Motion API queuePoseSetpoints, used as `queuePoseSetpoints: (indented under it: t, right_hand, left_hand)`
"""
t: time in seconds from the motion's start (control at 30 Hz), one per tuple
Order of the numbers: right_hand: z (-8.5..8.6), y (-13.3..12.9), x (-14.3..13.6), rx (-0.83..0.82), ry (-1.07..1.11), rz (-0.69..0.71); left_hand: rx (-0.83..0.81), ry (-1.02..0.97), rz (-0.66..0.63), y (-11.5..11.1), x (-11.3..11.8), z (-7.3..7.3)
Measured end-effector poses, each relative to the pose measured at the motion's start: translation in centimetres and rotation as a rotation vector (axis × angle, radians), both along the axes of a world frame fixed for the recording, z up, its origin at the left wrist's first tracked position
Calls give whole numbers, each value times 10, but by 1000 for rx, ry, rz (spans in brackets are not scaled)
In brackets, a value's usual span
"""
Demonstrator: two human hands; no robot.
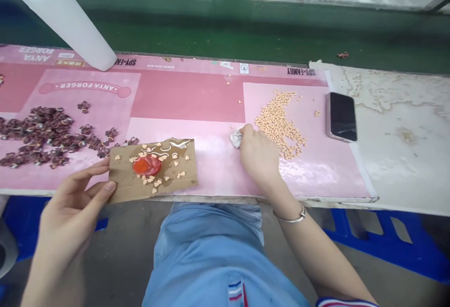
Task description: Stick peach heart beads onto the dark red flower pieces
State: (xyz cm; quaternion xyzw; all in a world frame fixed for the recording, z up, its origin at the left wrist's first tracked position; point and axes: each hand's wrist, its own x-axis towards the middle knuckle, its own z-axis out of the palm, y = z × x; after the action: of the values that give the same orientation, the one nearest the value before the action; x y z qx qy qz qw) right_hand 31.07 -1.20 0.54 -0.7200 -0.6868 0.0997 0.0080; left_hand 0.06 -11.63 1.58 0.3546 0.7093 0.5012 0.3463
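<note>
Cardboard piece (123, 183) pinched in left hand (72, 204), carrying red-orange lump (146, 165) and scattered tan bits. Right hand (260, 159) closed on crumpled white wad (236, 138). Looks partway: dark clusters (49, 129) heaped left; many small tan pieces (276, 119) loose right.

Pink-sheeted worktable (214, 180) bears dark clustered pieces (45, 129), tan bits (277, 122), cardboard (176, 175), bottle (70, 23), phone (341, 116).

We have open mat (214, 157) left of our right hand's (259, 157) grip, up to the cardboard (121, 183); beige pieces (276, 119) block its right.
</note>
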Motion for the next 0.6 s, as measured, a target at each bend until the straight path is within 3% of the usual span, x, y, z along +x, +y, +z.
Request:
queuePoseSetpoints:
  t: [0.13, 0.27, 0.6]
  right_hand:
    - [4, 4, 9, -14, 19, 42]
    - [6, 12, 25, -23, 87, 62]
    - [-12, 22, 38, 98, 280, -71]
  left_hand:
    - [39, 25, -19, 7, -4, 6]
    - [80, 5, -53, 15, -2, -2]
    - [121, -162, -155, 1, 61, -27]
